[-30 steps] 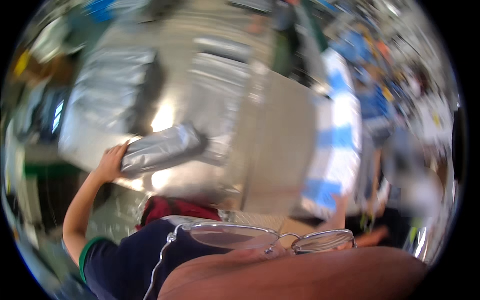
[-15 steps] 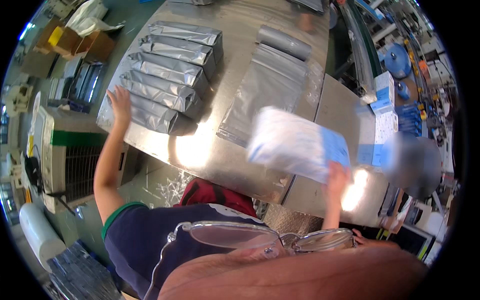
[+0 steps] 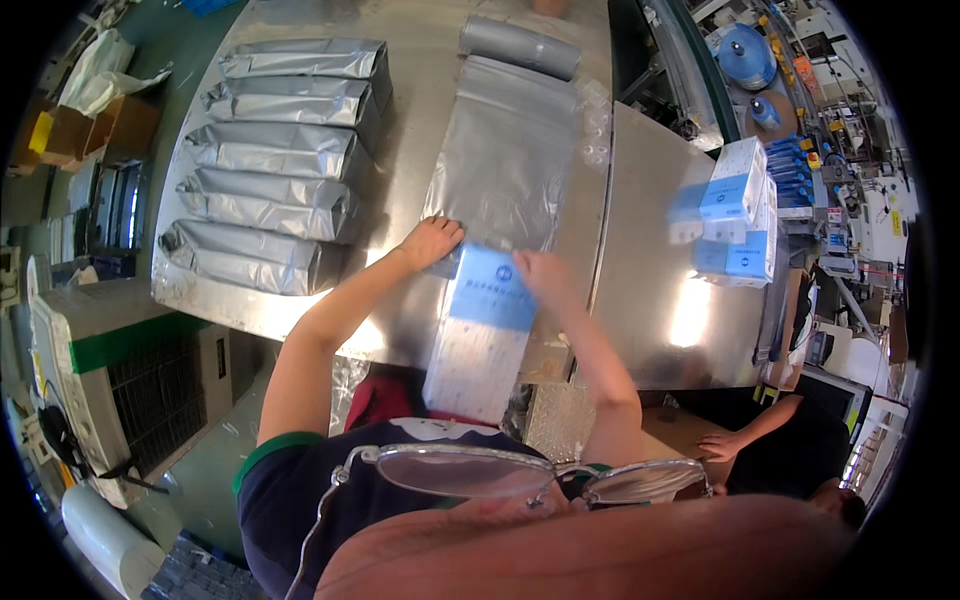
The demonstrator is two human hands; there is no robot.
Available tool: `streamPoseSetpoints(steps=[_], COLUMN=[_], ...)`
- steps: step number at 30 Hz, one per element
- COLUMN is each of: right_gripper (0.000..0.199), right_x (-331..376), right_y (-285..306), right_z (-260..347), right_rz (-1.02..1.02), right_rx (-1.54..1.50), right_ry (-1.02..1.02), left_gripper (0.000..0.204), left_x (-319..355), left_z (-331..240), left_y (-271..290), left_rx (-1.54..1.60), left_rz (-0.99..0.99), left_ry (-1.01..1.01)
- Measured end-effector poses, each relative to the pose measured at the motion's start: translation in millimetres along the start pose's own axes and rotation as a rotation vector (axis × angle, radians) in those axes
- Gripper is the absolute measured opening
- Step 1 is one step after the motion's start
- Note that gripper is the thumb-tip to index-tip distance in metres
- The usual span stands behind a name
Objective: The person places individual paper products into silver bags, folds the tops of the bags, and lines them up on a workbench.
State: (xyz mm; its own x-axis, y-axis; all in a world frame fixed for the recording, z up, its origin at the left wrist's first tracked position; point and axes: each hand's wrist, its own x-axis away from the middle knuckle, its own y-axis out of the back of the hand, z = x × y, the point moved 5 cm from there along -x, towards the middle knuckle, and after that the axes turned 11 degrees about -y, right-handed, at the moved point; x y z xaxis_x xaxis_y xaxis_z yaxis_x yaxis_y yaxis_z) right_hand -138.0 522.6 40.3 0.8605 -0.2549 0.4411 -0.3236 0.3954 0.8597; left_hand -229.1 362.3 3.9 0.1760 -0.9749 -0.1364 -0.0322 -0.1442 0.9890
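Note:
A silver plastic bag (image 3: 500,150) lies flat on the metal table, with its near edge toward me. My left hand (image 3: 434,242) is closed at the left corner of that edge, fingertips curled on the film. Between my hands a white-and-blue printed pack (image 3: 480,345) is tilted with its blue end up against the bag's edge. The pack's white end hangs over the table's front edge, close to my body. My right hand (image 3: 540,276), slightly blurred, is closed at the upper right corner of the pack's blue end.
Several filled silver bags (image 3: 265,150) stand in a row on the left of the metal table (image 3: 405,120). A silver roll (image 3: 520,45) lies beyond the flat bag. White-and-blue packs (image 3: 738,215) are stacked at the right. Another person's hand (image 3: 720,445) shows at lower right.
My right hand has brought the pack left and turned its blue end toward the bag. My left hand has moved right, from the filled bags to the flat bag's edge.

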Motion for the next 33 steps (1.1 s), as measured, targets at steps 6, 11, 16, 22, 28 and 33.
streamPoseSetpoints(steps=[6,11,16,22,28,33], right_gripper=[0.045,0.044,0.031,0.026,0.021,0.021], right_x=[2,-2,-2,31,95,145], right_y=[13,28,-44,-97,-86,-91], right_z=[45,9,-24,-62,-52,-36], right_rz=[-0.14,-0.61,-0.822,0.026,0.101,0.382], right_rx=[0.123,-0.502,-0.348,-0.431,-0.814,0.328], right_ry=[0.001,-0.055,-0.263,-0.319,-0.297,0.114], left_gripper=[0.019,0.008,0.013,0.024,0.015,0.017], left_x=[-28,-16,41,80,110,121], left_z=[31,-13,-5,-63,-83,-93], left_y=[21,53,2,4,-5,-6], left_rx=[0.546,0.307,0.621,0.734,0.845,1.008], left_rz=[-0.196,-0.385,-0.694,0.222,0.123,-0.118], left_ry=[0.355,0.161,0.88,0.706,0.427,0.839])
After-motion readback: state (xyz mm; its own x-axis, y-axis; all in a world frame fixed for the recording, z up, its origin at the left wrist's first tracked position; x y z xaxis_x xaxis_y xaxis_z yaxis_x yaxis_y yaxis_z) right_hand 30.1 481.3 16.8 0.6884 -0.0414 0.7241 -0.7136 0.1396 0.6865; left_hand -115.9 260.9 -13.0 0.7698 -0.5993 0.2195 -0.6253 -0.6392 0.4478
